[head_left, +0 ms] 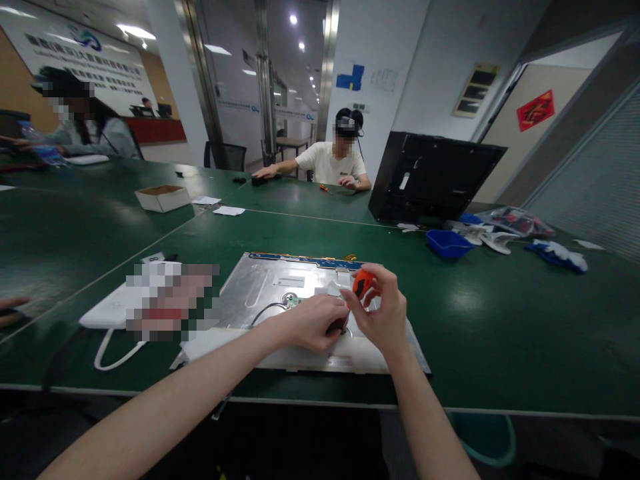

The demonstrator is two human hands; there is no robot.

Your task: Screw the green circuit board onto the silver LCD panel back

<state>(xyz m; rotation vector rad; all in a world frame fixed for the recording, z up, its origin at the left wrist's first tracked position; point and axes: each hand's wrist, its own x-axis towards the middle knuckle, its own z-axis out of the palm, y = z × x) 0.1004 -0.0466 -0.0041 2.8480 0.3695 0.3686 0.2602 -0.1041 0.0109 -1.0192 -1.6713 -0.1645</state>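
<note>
A flat silver display panel (240,293) lies on the green table in front of me, with a blue circuit strip (300,260) along its far edge. My right hand (387,313) holds an orange-and-black screwdriver (362,285) by the handle, tilted above the panel. My left hand (317,323) is closed low over the panel's middle, close to the screwdriver's lower end; what its fingers hold is hidden. Left of that hand, a small green circuit board (294,302) with a black cable (264,311) shows on the panel.
A white device (113,307) with a white cable lies to the left. Beyond the panel stand an open box (163,200), a large black monitor (435,180) and a blue tray (449,245). Gloves (557,255) lie at the right. A person (333,163) sits across the table.
</note>
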